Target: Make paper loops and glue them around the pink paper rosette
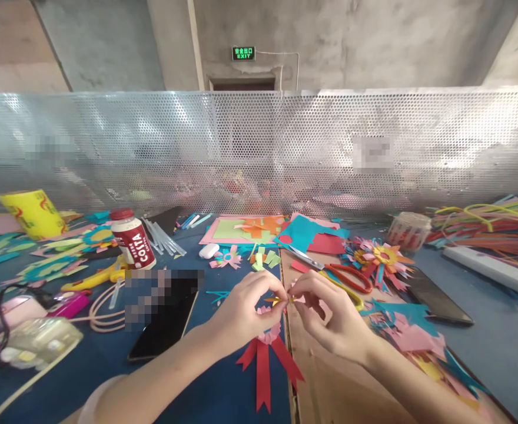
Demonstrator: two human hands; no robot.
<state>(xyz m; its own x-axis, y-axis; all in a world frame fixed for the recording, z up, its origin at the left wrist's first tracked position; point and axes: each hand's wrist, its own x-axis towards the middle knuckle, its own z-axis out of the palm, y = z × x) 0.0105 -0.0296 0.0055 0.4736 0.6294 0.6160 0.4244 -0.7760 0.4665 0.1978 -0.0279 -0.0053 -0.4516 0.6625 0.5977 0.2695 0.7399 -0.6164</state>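
A perforated metal screen [175, 147] stands behind a blue table [215, 391] with a brown board [334, 383] right of centre. The left hand [256, 303] pinches a small yellow-orange piece [273, 300] between thumb and fingertip, over the table's middle; its long axis runs left to right, the narrow end pointing left. The curled fingers of the right hand [329, 312] are at its other end; whether they grip it, I cannot tell. Beneath lies a pink rosette [268, 336], red tails [263, 377] fanning toward the person. Farther out are scissors [307, 258], a black phone [166, 324] and a bottle [132, 241].

Left hand [251, 303], right hand [332, 312] near paper rosette [263, 360]
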